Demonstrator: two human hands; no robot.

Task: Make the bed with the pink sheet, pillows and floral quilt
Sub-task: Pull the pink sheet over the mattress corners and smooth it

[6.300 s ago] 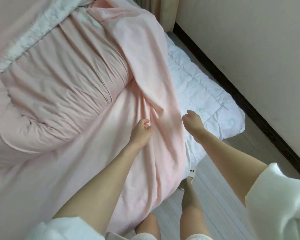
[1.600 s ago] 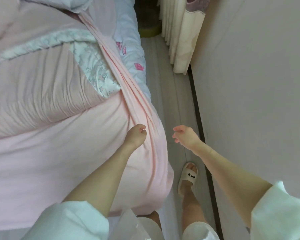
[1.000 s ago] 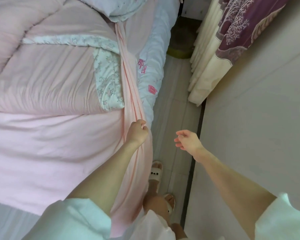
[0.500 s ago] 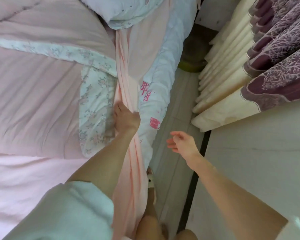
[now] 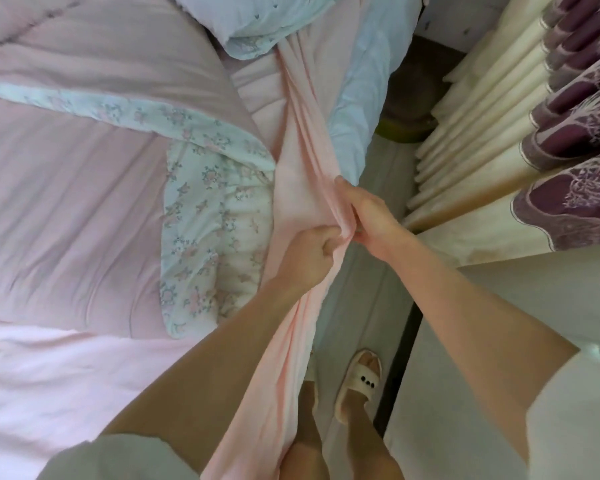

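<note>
Both hands, left hand (image 5: 307,252) & right hand (image 5: 369,216), grip bunched soft pink cotton sheet (image 5: 302,174).
Sheet gathered into long folds w/ far end by pale-blue pillow (image 5: 257,22); no legible writing.

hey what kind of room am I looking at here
Most likely a bedroom at home: a bed with a pink sheet and floral quilt, a pillow at its head, and patterned curtains close beside it.

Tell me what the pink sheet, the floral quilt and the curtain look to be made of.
Pink sheet: thin, matte woven cloth, probably cotton; it bunches into fine soft folds where both hands grip it.
Floral quilt: padded fabric with a printed, matte face, likely cotton over filling; it looks puffy and creased.
Curtain: heavier cloth in stiff pleats, cream with a purple patterned layer; the fibre cannot be told.
</note>
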